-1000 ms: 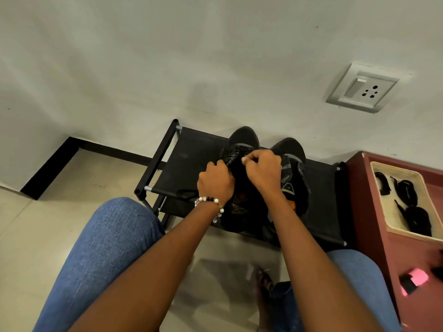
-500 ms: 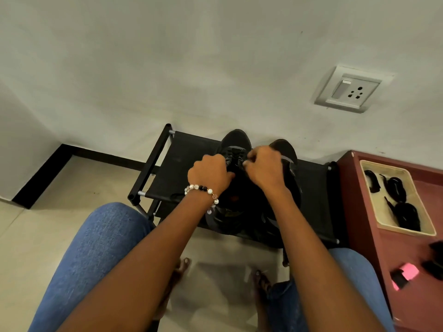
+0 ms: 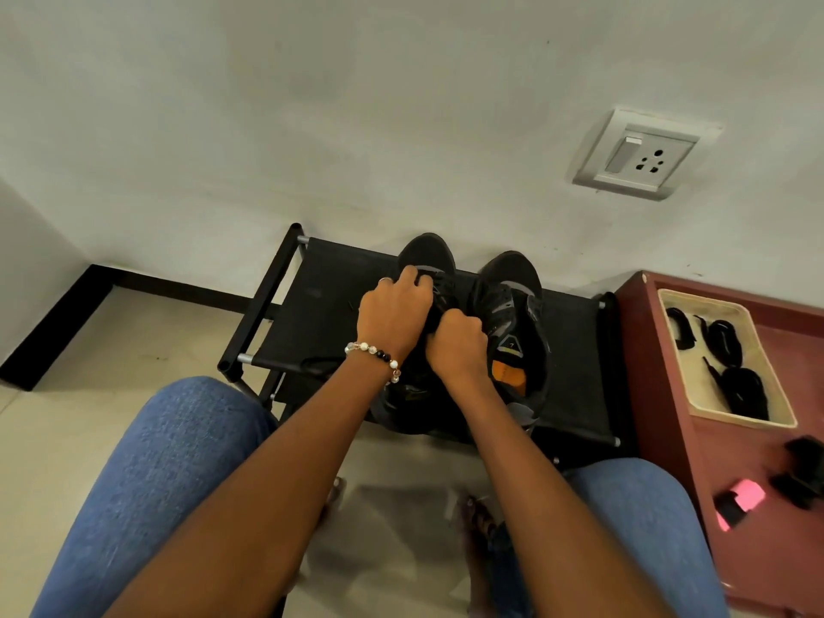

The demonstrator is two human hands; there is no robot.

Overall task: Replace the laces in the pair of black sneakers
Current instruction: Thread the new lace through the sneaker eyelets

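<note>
Wall socket (image 3: 637,156); maroon cabinet (image 3: 669,394)

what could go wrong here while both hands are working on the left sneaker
1. Both hands, left hand and right hand, cover the left sneaker, so the eyelets are hidden and one might get skipped.
2. Tugging could drag that sneaker into the right sneaker close beside it, or off the shoe rack.
3. The spare laces lie in a tray off to the right, a stretch away.

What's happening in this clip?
A seated person has both hands on the left sneaker of a black pair on a low black rack. The left hand and right hand are closed over its lacing area. The right sneaker sits untouched beside it. Black laces lie in a tray to the right.
</note>
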